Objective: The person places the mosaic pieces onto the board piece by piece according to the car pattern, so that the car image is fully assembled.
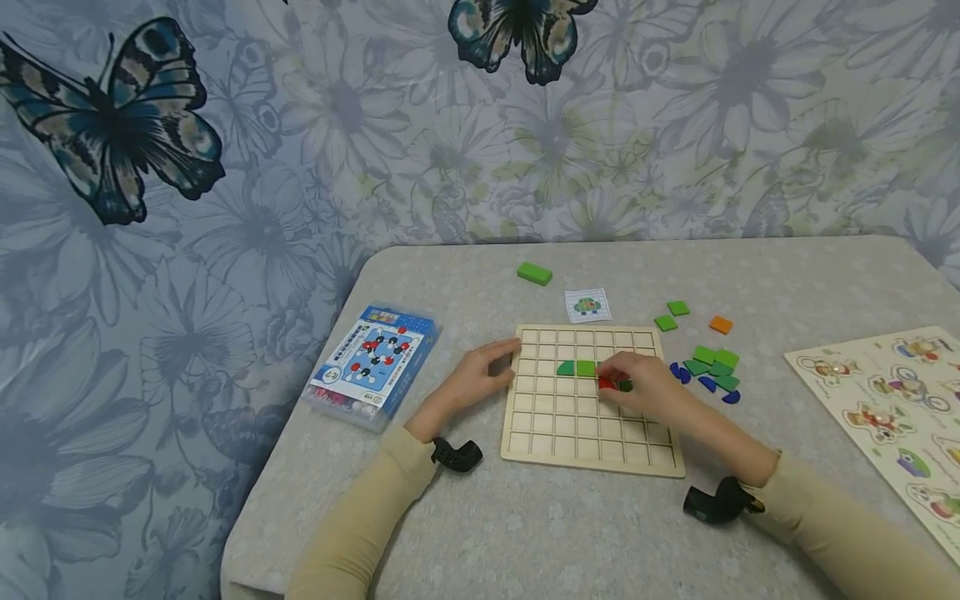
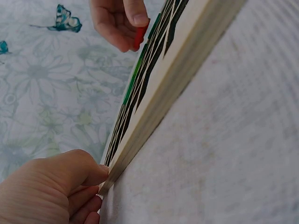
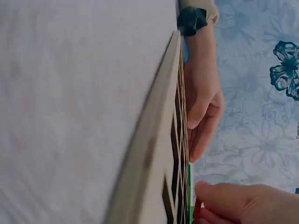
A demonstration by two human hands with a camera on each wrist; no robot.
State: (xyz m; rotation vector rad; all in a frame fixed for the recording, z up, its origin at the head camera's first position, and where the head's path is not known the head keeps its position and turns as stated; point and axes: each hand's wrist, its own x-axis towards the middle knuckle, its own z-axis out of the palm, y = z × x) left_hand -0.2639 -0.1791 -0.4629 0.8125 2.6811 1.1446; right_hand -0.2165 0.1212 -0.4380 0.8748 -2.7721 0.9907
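Note:
My right hand (image 1: 651,387) pinches a small red piece (image 2: 140,36) between thumb and fingers, low over a wooden grid board (image 1: 577,427). Left of those fingers, a darker green rounded piece (image 1: 566,368) and a bright green square (image 1: 586,368) sit side by side in the grid. Another dark green piece (image 1: 625,386) shows partly under the right hand. My left hand (image 1: 468,379) rests at the board's left edge, its thumb and index finger extended and touching the rim. In the left wrist view, the thumb (image 2: 91,172) lies against the board's corner.
Behind the board lie a picture card (image 1: 588,306) and a green block (image 1: 534,273). Several loose green pieces (image 1: 705,355), blue pieces (image 1: 708,383) and an orange piece (image 1: 721,325) are scattered to the right. A boxed set (image 1: 372,364) lies left; a picture board (image 1: 862,400) lies far right.

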